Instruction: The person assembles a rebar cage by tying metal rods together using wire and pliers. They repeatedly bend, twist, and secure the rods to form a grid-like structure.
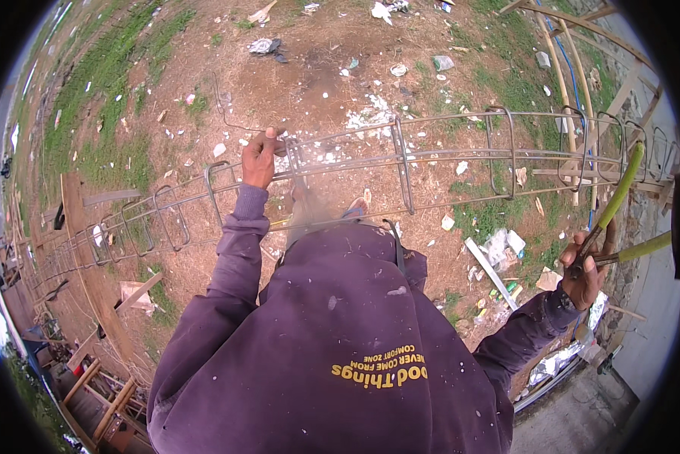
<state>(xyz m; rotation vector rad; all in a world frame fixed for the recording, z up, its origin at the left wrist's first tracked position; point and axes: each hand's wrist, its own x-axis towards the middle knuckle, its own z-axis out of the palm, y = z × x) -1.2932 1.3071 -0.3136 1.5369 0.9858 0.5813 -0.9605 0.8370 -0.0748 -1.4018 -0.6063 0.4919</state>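
Observation:
A long rebar cage (447,157) of thin steel rods with rectangular stirrups stretches across in front of me. At one stirrup (294,156) on its left part, my left hand (258,160) is closed with thumb and forefinger pinched. From those fingers a thin bent wire (221,110) sticks out to the far left. Off to the right, below the cage, my right hand (584,276) grips a pair of pincers near the jaw end. The pincers' green handles (622,185) spread apart, pointing up and right. Fingers partly cover the jaws.
Wooden planks (83,250) and a timber frame (102,401) stand at the left. Bamboo poles (563,83) and a pale wall (654,303) are at the right. Scraps and litter (499,250) lie over the dirt and grass; a pale strip (491,272) lies near my right arm.

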